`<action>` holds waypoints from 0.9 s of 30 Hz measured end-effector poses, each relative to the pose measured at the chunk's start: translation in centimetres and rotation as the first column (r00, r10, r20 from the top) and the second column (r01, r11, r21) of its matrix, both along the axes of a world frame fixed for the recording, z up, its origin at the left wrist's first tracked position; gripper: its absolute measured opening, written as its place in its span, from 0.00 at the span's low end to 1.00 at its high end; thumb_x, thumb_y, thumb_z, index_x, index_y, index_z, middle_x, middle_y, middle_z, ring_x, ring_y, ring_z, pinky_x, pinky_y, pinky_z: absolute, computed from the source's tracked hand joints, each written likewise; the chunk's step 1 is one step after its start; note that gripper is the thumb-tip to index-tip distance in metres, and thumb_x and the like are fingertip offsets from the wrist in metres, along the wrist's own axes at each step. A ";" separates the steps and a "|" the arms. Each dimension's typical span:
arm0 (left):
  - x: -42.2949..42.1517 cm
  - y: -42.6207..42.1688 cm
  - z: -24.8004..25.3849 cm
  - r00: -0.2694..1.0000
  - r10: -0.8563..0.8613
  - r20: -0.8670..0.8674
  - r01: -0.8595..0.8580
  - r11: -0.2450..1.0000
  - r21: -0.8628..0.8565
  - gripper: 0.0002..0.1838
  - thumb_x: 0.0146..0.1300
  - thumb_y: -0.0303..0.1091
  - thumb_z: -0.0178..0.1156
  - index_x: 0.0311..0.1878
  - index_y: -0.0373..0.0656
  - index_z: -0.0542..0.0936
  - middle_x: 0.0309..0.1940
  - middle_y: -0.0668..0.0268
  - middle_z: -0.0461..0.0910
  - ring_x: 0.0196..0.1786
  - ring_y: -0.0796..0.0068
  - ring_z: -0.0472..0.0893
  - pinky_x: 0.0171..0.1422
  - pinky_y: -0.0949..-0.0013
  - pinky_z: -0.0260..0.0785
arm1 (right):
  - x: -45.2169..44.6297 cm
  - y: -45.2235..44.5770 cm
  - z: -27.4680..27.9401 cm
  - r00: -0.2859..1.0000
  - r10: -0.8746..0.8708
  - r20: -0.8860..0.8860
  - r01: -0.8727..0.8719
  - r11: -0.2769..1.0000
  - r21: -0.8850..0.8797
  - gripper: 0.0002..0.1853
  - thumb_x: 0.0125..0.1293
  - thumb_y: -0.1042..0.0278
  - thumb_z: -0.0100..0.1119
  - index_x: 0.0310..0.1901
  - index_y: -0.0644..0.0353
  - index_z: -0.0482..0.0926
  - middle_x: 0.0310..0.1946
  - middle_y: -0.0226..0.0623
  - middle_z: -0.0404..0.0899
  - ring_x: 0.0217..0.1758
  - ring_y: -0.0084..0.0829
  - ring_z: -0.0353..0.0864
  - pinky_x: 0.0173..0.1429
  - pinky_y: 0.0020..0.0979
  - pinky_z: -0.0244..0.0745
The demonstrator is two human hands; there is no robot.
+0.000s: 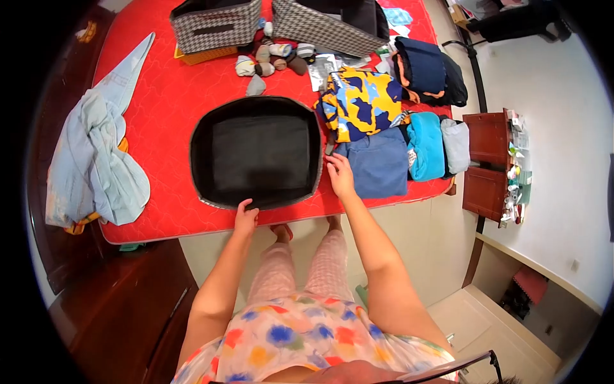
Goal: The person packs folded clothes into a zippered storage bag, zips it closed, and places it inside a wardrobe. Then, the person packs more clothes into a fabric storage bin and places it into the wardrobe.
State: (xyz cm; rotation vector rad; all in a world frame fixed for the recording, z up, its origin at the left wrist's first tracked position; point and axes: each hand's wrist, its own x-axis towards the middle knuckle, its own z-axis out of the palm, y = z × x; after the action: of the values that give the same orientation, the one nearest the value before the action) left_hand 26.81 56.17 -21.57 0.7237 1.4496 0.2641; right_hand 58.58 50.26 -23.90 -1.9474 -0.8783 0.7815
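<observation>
From my end of the camera, the left hand (248, 217) is nearest, its fingers bent at the near rim of the black-lined box (259, 147); I cannot tell whether they grip. The right hand (340, 174) sits farther in, fingers loosely spread between the box's right wall and a folded blue garment (377, 165). The hands are apart. The box stands close to the near edge of the red mattress (167, 115), its mouth facing up.

To handle it well, I would brace opposite walls and keep the fingers straight, since the sides look soft and may bow. I would also mind the garment, which a sliding wrist could rumple.

Pale floor (416, 240) shows near; the mattress sheen suggests a slippery surface. Pale blue fabric (96, 160) lies heaped on the left, a yellow patterned garment (364, 105) lies right, and rolled socks (279, 63) cluster beyond the box. Two houndstooth boxes (320, 29) stand at the far side. Reddish-brown drawers (484, 192) stand beyond the mattress's right side.
</observation>
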 end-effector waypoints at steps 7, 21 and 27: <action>6.9 -1.7 6.4 0.972 -0.013 0.235 0.056 0.982 -0.179 0.14 0.65 0.32 0.55 0.54 0.48 0.72 0.32 0.69 0.77 0.29 0.83 0.73 0.33 0.77 0.68 | 4.6 -5.5 2.1 0.893 0.149 0.426 -0.153 0.988 -0.024 0.18 0.54 0.79 0.57 0.49 0.56 0.76 0.51 0.40 0.73 0.54 0.44 0.74 0.56 0.39 0.71; 20.4 -10.2 4.8 0.836 0.529 0.143 -0.347 0.713 -0.609 0.60 0.59 0.49 0.65 0.71 0.53 0.21 0.70 0.43 0.45 0.68 0.50 0.62 0.64 0.48 0.66 | 8.1 0.9 2.9 0.509 0.761 0.403 -0.521 0.645 -0.560 0.42 0.51 0.36 0.63 0.62 0.56 0.67 0.56 0.42 0.71 0.63 0.41 0.67 0.65 0.45 0.57; 17.4 -12.7 2.0 0.800 0.593 0.095 -0.403 0.648 -0.646 0.41 0.60 0.51 0.63 0.68 0.45 0.53 0.65 0.46 0.56 0.63 0.50 0.67 0.63 0.53 0.68 | 4.5 -5.7 3.9 0.563 0.648 0.513 -0.523 0.760 -0.386 0.39 0.47 0.38 0.65 0.59 0.53 0.72 0.46 0.39 0.74 0.52 0.39 0.71 0.55 0.41 0.60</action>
State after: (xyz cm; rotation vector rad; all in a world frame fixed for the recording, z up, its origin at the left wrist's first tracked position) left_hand 44.17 43.46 -19.60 -0.2660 1.3034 0.3040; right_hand 63.11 44.54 -20.02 -2.1226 -2.0232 0.5768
